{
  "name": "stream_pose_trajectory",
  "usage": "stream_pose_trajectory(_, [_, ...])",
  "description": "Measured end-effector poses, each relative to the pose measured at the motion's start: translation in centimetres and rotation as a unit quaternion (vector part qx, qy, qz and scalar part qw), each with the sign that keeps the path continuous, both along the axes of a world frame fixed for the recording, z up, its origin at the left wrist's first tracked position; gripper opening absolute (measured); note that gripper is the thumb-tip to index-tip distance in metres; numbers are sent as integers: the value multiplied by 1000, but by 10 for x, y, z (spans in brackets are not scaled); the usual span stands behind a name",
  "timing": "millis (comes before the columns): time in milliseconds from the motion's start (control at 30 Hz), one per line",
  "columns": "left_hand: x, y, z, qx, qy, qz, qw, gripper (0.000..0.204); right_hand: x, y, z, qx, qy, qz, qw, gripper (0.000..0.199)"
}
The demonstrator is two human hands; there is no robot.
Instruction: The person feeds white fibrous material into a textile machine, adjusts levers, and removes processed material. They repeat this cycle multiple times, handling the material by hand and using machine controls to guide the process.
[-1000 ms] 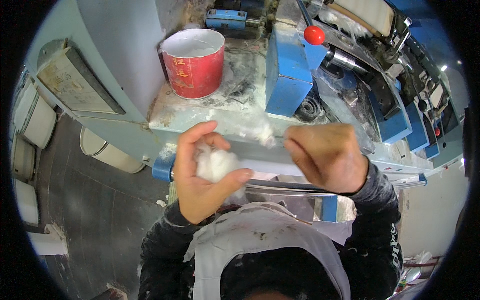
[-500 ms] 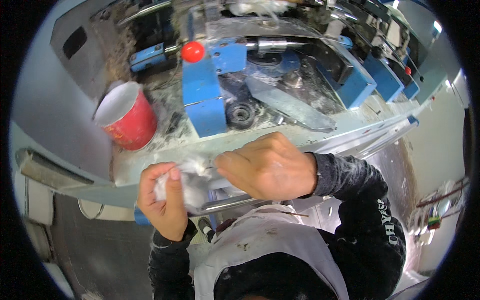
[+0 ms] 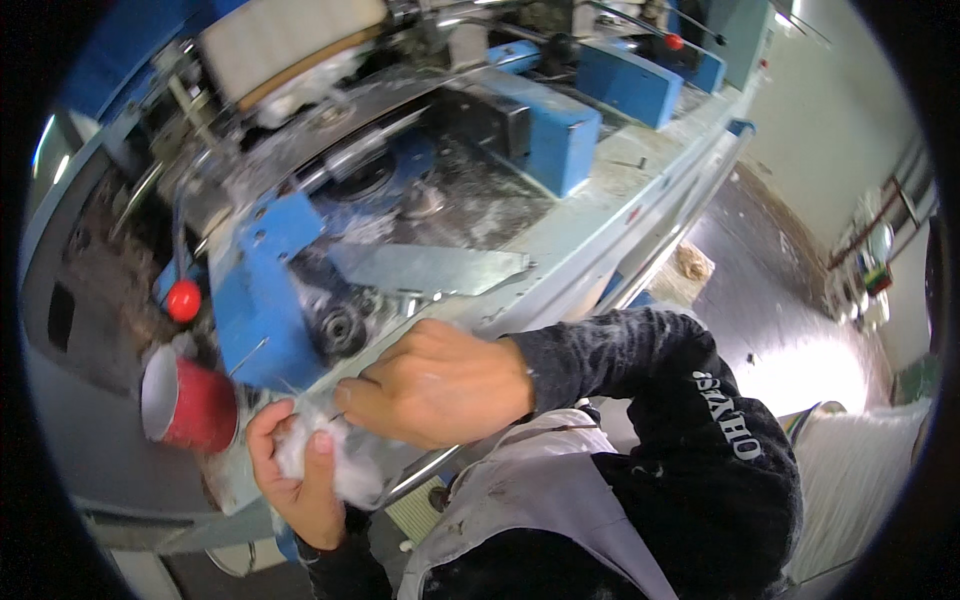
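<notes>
Left fingers: the left hand (image 3: 300,480) is curled shut around a wad of white fluff (image 3: 335,462), thumb across its front.
Right fingers: the right hand (image 3: 435,385) is bent inward, fingertips pinching the top of the same wad; how tightly cannot be told.
Fluff position: in front of the chest, just below the edge of the machine bed (image 3: 600,215), held off it by both hands.
Change: a second ago the hands were apart with a thin strand stretched between them; now the right hand has closed over the left and the strand is bunched.
Meaning: the loose fibre looks gathered into one clump, judging by the closed hands.
Nearby: a red cup (image 3: 185,400) sits just left of the left hand; a red knob (image 3: 183,300) and a blue bracket (image 3: 265,300) lie above.
View: the machine has swung across the picture, so the head has turned.
</notes>
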State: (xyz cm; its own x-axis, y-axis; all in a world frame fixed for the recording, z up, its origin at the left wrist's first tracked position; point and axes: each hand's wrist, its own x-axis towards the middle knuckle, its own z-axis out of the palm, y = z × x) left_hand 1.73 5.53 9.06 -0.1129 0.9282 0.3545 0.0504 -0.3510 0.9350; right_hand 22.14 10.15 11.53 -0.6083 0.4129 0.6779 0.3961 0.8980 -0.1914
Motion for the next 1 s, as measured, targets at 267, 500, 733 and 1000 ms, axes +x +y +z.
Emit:
stream_pose_trajectory(267, [18, 17, 8, 110, 183, 30, 976, 27, 35, 5, 0, -19, -26, -2, 999, 15])
stream_pose_trajectory(500, [18, 22, 16, 260, 329, 4, 908, 21, 104, -6, 12, -56, -65, 52, 995, 15])
stream_pose_trajectory(733, [84, 15, -14, -36, 379, -329, 864, 17, 229, -46, -21, -82, 382, -189, 901, 11])
stream_pose_trajectory(1000, [284, 31, -13, 87, 391, -313, 861, 11, 471, 0, -104, 31, 247, -544, 802, 7])
